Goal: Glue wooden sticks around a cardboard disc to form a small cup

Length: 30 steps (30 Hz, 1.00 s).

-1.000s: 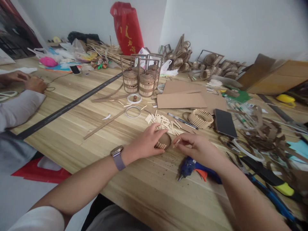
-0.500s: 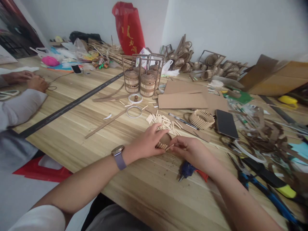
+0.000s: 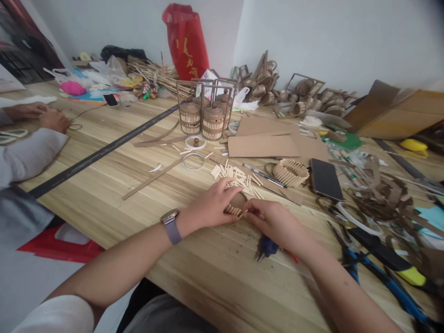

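Note:
Between my hands a small round brown basket (image 3: 237, 202) lies on the table, with short pale sticks standing along its near rim. My left hand (image 3: 215, 203) is wrapped around its left side, thumb in front and fingers behind. A short wooden stick (image 3: 242, 214) is pinched between the thumb and fingertips of my right hand (image 3: 268, 216), against the basket's near right edge. Just behind the basket is a heap of loose sticks (image 3: 236, 177). The blue nozzle end of a glue gun (image 3: 267, 248) shows below my right wrist, which hides part of it.
Behind the heap lie a pen-like tool (image 3: 265, 175), a larger stick ring (image 3: 290, 172) and a phone (image 3: 326, 178). Pliers (image 3: 350, 252) and brown strips (image 3: 385, 194) crowd the right. Lidded baskets (image 3: 212, 122) stand at the back. Another person's hands (image 3: 52, 118) are at far left.
My right hand has shifted slightly left, closer against the basket's edge, and covers more of the glue gun's red part. My left hand stays on the basket.

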Tool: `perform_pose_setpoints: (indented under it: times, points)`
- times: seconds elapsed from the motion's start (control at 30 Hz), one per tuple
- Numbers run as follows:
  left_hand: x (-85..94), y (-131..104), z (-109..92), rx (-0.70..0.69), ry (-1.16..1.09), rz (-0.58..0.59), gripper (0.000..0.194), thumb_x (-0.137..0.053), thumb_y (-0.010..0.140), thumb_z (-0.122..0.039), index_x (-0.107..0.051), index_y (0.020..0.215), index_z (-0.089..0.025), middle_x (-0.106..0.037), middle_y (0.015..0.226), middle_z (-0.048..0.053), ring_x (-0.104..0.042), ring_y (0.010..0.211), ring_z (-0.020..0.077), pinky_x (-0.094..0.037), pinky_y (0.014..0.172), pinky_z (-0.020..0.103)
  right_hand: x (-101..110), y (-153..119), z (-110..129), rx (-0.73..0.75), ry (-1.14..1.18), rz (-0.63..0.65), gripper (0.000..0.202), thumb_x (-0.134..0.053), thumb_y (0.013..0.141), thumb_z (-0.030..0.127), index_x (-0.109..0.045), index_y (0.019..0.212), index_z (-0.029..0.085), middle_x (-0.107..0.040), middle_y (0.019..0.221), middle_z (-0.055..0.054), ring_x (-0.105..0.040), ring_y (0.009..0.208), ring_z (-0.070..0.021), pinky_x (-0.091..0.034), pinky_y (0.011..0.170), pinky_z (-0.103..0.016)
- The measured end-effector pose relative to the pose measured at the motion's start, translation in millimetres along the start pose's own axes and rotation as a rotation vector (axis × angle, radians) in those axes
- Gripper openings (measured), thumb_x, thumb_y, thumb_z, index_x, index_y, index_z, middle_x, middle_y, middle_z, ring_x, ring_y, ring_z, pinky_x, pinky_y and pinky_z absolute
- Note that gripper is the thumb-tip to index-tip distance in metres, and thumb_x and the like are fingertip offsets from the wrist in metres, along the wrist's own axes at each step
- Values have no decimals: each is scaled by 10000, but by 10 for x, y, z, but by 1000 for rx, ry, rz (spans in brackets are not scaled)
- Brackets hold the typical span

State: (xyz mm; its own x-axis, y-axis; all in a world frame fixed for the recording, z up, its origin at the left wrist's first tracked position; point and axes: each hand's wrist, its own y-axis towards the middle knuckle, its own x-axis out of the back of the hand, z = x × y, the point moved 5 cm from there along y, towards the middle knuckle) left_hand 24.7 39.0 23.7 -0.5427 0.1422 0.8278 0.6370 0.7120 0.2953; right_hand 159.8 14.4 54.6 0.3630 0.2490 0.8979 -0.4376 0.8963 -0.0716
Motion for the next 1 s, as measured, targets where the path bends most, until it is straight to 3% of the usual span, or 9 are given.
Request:
perform_pose_setpoints:
  times: [0.6,0.83,1.0]
  points:
    - [5,8,-3,-11,-13,-24,684,-740,730,-275,-385,1311,-218,-325,1374,163,-418,1260,335,-437,983,478,-136,-2,-47,57,-142,-87,129,-456,891,170,-584,895,176,-685,802,-63,-640,728,-189,-432,642,-261]
    - [-10,2,-15,-39,-7,-8,836,-818,641,-288,-348,1331,-242,-307,1387,161,-398,1272,357,-419,1005,497,-156,6,-59,87,-208,-93,108,-450,890,162,-554,870,183,-675,790,-60,-638,727,-193,-417,627,-262]
    - [-19,-6,-53,-12,-15,-47,803,-769,681,-246,-324,1349,-227,-275,1409,172,-426,1255,349,-450,973,483,-167,4,-49,105,-219,-91,102,-447,898,165,-543,866,179,-663,786,-63,-641,738,-199,-407,623,-262]
